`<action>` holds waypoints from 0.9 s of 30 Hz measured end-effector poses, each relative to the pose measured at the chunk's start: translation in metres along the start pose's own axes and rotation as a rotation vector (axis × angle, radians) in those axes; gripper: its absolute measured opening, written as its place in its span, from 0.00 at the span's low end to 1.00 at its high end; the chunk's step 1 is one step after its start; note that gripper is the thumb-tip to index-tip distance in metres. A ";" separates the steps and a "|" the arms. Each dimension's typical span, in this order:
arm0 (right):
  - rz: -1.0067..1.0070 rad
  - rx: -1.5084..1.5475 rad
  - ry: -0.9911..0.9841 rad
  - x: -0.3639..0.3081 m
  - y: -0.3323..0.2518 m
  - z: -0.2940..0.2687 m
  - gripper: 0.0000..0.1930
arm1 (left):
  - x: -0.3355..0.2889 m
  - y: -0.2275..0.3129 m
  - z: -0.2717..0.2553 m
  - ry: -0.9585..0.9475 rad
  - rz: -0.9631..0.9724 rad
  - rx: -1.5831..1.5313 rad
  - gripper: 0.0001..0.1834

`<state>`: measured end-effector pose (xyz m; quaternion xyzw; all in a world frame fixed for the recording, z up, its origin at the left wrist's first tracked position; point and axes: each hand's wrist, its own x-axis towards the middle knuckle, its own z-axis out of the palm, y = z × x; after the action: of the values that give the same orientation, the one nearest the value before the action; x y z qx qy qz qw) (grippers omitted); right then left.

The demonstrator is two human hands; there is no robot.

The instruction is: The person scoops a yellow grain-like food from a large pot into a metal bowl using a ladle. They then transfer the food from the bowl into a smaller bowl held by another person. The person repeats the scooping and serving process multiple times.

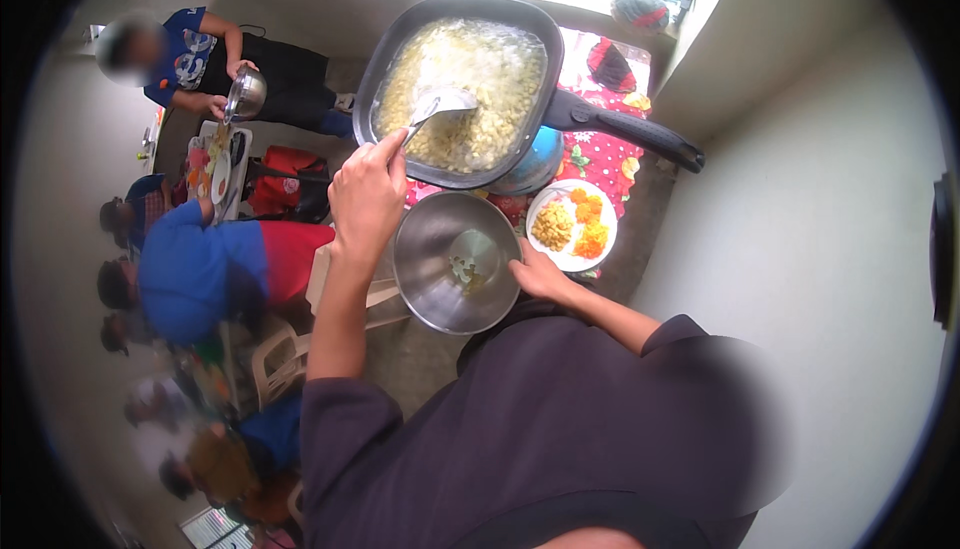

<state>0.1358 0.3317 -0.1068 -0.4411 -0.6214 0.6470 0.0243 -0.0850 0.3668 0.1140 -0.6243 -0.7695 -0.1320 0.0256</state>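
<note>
My left hand (368,187) is closed round the handle of a large metal spoon (447,102). The spoon's head dips into a deep dark square pan (376,71), filled with small pale-yellow pieces (470,144) in cloudy, frothy liquid; their exact kind is hard to tell. Below the pan, nearer my body, a steel mixing bowl (420,269) has a few pale bits at its bottom. My right hand (540,273) grips this bowl by its right rim; part of the fingers is hidden. The pan's long black handle (640,134) points right, with no hand on it.
A white plate (552,264) of yellow and orange chopped food stands on the red patterned tablecloth (605,164). Something round and blue (543,161) is under the pan. Dark red-striped cloths (610,67) lie behind. At left, a person holds a steel bowl (246,95); others sit near plastic chairs (275,364).
</note>
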 end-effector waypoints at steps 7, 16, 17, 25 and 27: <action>-0.065 0.040 0.043 0.007 0.012 0.009 0.31 | 0.015 0.010 0.005 0.075 0.030 0.160 0.13; -0.024 0.054 -0.021 0.013 0.025 0.008 0.30 | -0.012 -0.004 0.011 0.385 0.267 0.250 0.15; -0.018 0.062 -0.023 0.012 0.022 0.006 0.31 | -0.017 -0.005 0.012 0.393 0.256 0.249 0.16; 0.062 0.166 -0.091 0.015 0.033 0.004 0.30 | -0.062 0.008 0.011 0.389 0.115 0.057 0.16; 0.073 0.227 -0.103 0.009 0.022 0.007 0.27 | -0.071 0.008 0.011 0.399 0.032 -0.090 0.15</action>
<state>0.1377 0.3265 -0.1312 -0.4241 -0.5281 0.7354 0.0183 -0.0609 0.3035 0.0900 -0.5984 -0.7325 -0.2871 0.1517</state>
